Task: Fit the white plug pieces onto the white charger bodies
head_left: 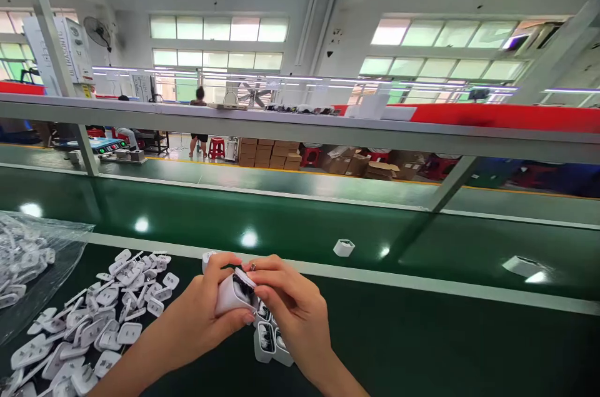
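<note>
My left hand (201,316) is closed around a white plastic charger housing (227,298), its open end tilted to the right with dark parts showing inside. At that opening, my right hand (302,300) pinches a small white end cap (245,278) between thumb and fingers. The cap sits at an angle against the housing's mouth, partly hidden by the fingers. Beneath my hands, several open white housings (265,347) stand upright in a cluster with parts inside. Another white piece (207,258) shows just behind my left hand.
Loose white pronged caps (107,316) are heaped at left, beside a clear plastic bag (51,259) of white pieces. On the green conveyor (290,231) lie a white housing (344,248) and another white piece (521,266). A shelf rail (281,125) crosses ahead; a person stands far off.
</note>
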The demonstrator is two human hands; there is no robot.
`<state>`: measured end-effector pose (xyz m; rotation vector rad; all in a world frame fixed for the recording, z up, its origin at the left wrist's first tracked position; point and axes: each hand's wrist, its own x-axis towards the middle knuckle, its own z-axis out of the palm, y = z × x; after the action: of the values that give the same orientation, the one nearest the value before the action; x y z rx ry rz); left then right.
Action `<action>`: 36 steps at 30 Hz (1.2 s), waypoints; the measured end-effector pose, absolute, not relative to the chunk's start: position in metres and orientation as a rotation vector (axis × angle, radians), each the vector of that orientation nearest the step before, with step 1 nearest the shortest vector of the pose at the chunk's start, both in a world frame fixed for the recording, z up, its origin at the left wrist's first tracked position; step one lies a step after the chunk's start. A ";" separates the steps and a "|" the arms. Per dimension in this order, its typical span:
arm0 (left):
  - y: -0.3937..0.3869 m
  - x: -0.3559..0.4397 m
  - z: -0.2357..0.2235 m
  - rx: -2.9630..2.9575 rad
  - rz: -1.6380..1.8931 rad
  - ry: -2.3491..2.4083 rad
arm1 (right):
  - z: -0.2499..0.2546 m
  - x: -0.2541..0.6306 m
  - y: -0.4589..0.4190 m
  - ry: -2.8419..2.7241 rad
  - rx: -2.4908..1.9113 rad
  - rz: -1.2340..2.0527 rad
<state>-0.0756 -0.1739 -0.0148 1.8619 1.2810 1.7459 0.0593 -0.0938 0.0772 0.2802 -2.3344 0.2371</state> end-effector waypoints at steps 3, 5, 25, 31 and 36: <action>-0.173 -0.073 -0.021 1.824 1.742 1.315 | 0.076 0.063 -0.094 -2.324 0.282 0.215; -0.171 -0.071 -0.025 1.814 1.760 1.364 | 0.076 0.063 -0.094 -2.297 0.279 0.223; -0.145 -0.029 -0.022 1.183 2.146 0.413 | 0.035 0.047 -0.088 -2.110 0.266 -0.232; -0.146 -0.041 -0.020 2.225 2.279 1.439 | 0.061 0.058 -0.077 -2.098 0.437 -0.044; -0.160 -0.045 -0.007 2.454 2.482 1.772 | 0.067 0.067 -0.080 -2.195 0.445 0.107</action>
<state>-0.0445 -0.1602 -0.0069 2.4536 1.7719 2.4817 0.0674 -0.0797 0.0669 0.4446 -2.1955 0.1066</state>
